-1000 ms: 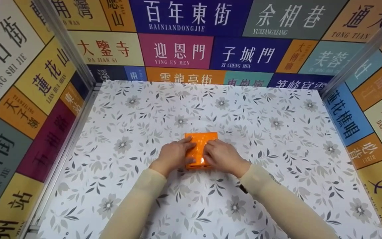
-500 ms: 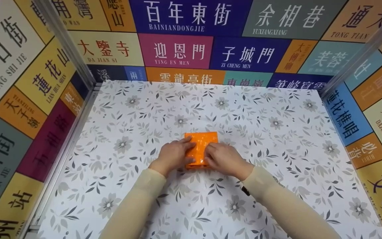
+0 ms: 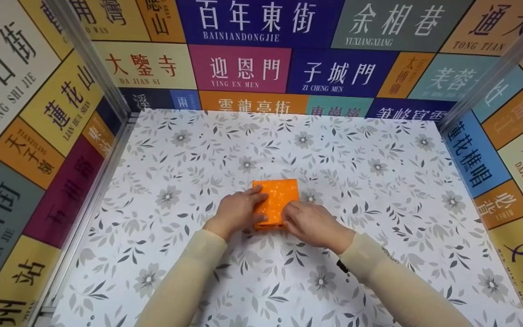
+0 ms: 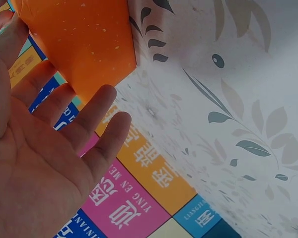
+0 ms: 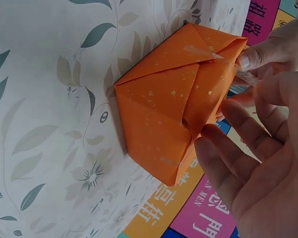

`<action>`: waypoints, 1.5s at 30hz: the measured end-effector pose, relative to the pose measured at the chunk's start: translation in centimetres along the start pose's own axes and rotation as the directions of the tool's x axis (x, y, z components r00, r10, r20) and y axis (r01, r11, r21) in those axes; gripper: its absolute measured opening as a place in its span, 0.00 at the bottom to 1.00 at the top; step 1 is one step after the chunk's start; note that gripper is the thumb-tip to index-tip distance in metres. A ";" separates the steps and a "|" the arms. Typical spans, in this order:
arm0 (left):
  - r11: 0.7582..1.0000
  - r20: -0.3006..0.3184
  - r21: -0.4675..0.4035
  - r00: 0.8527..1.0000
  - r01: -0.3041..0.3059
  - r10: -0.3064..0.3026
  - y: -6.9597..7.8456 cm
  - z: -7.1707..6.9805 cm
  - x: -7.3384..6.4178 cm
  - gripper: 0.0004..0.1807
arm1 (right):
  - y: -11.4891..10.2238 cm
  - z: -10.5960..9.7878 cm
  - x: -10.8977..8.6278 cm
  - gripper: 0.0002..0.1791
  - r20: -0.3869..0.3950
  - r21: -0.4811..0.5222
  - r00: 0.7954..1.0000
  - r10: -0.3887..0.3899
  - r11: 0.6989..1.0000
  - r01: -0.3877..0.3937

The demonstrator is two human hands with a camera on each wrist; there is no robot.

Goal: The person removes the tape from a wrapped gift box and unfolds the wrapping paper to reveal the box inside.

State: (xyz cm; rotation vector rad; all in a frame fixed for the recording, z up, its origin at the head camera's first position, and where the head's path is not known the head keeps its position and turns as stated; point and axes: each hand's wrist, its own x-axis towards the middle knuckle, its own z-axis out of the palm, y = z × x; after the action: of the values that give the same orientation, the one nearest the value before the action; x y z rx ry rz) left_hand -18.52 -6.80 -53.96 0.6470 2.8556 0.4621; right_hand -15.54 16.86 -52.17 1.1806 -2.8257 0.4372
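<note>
An orange, gold-flecked paper-wrapped box (image 3: pixel 277 195) lies on the patterned table covering. My left hand (image 3: pixel 238 209) rests on its left side, fingers on the top face. In the right wrist view the left thumb (image 5: pixel 251 58) presses near a corner. My right hand (image 3: pixel 313 220) is at the box's near right edge, its fingertips touching the paper. The folded end of the box (image 5: pixel 156 106) shows triangular flaps, with a strip of clear tape (image 5: pixel 203 52) across one fold. Left-hand fingers (image 4: pixel 102 101) spread loosely beside the box in the left wrist view.
A white floral covering (image 3: pixel 189 159) spreads over the table. Colourful sign-printed panels (image 3: pixel 243 68) stand behind it and along both sides. A metal rail (image 3: pixel 84 195) runs down the left edge.
My right hand has slid along the box's right edge, toward me and slightly right, uncovering more of the top face. The left hand and the box have stayed nearly still.
</note>
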 end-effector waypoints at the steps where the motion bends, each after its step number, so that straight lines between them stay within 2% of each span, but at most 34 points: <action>1: 1.000 0.002 -0.001 1.000 0.000 0.000 0.0 0.0 0.0 0.35 | -0.1 0.0 -0.1 0.05 0.006 0.004 1.000 -0.003 1.000 0.003; 8: 1.000 0.000 0.005 1.000 -0.007 0.007 0.1 0.0 0.0 0.35 | -0.3 -0.2 -0.9 0.03 0.019 0.000 0.999 -0.041 0.999 0.041; 16: 1.000 0.016 -0.005 1.000 0.006 -0.006 0.0 -0.1 -0.1 0.35 | -0.2 -0.1 -2.0 0.01 0.003 0.005 0.980 -0.200 0.980 0.200; 22: 1.000 0.011 0.003 1.000 0.003 -0.003 -0.1 0.0 -0.3 0.35 | -0.2 -0.3 -2.5 0.02 -0.024 0.020 0.970 -0.242 0.970 0.243; 33: 1.000 0.017 -0.012 1.000 -0.008 0.009 0.1 -0.1 -0.2 0.36 | 0.7 -0.5 -2.5 0.05 -0.204 -0.044 0.946 -0.253 0.968 0.249; 37: 1.000 0.024 -0.024 1.000 0.000 0.001 0.0 -0.2 -0.2 0.36 | 0.8 -0.6 -2.4 0.06 -0.207 -0.049 0.948 -0.240 0.971 0.235; 45: 1.000 0.030 -0.024 1.000 -0.005 0.006 -0.1 -0.2 -0.2 0.36 | 1.6 -0.5 -2.1 0.05 -0.169 -0.037 0.972 -0.164 0.986 0.160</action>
State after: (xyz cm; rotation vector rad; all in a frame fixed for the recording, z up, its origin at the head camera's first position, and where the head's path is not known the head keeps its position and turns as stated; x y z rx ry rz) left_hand -18.41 -6.99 -53.80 0.6526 2.8165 0.4819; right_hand -15.22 19.54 -52.41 1.2897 -2.5590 0.4703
